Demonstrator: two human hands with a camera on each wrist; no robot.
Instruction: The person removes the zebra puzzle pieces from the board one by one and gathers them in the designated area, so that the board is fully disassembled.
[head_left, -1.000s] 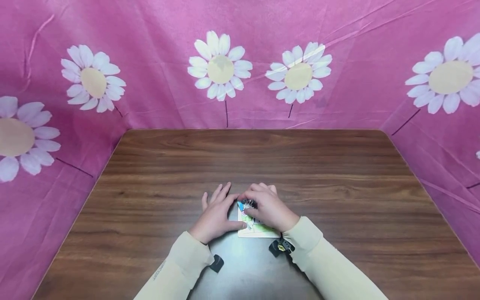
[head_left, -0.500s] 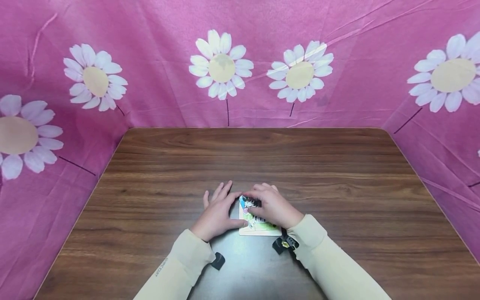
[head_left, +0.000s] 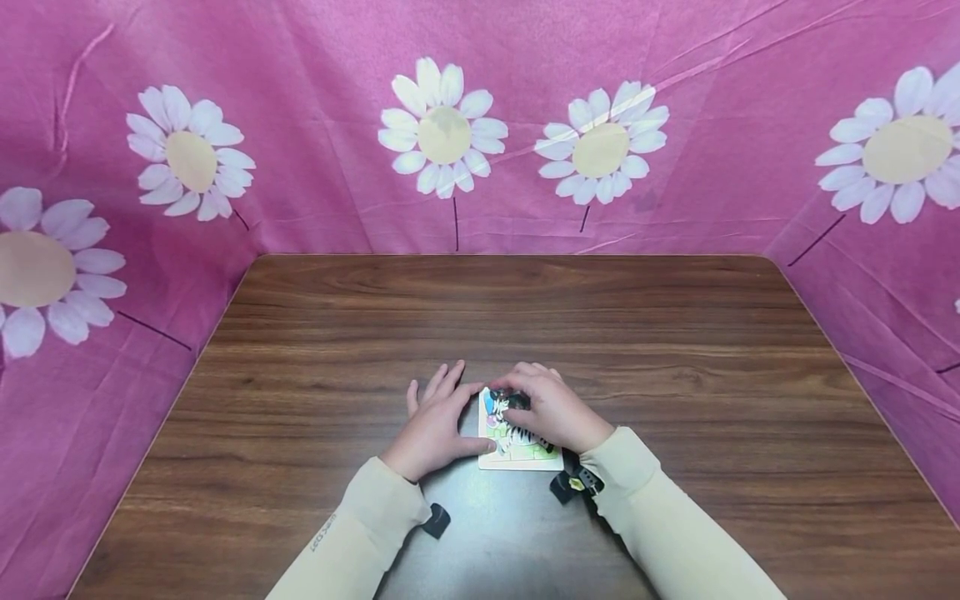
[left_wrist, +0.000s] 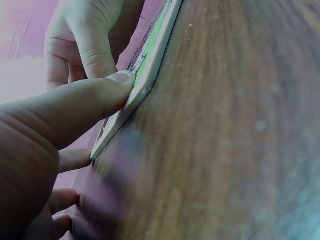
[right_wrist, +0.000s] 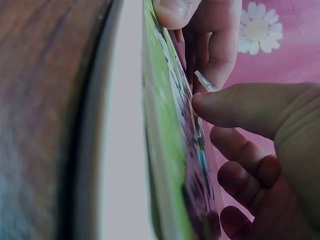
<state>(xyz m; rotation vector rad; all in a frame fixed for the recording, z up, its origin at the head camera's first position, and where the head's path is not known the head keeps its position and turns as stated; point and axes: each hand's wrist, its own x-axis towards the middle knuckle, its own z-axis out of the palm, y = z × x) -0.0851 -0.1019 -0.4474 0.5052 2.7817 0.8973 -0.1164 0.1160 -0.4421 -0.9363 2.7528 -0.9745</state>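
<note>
A small jigsaw board with a pale rim and a striped zebra picture lies on the table. My left hand braces its left side, fingers spread and mostly straight. In the left wrist view the left thumb presses on the board's edge, and a fingertip meets its corner. My right hand bends over the upper part of the picture, thumb and index finger close together. Beside the right thumb, a small puzzle piece stands tilted above the board in the right wrist view. The right hand covers part of the zebra.
The brown wood-grain table extends around the board. A pink cloth with white daisies hangs behind and at both sides. Black camera straps sit at the cuffs of the cream sleeves.
My right hand has shifted slightly right across the board, and more of the zebra's stripes show. The left hand keeps its place at the board's left side.
</note>
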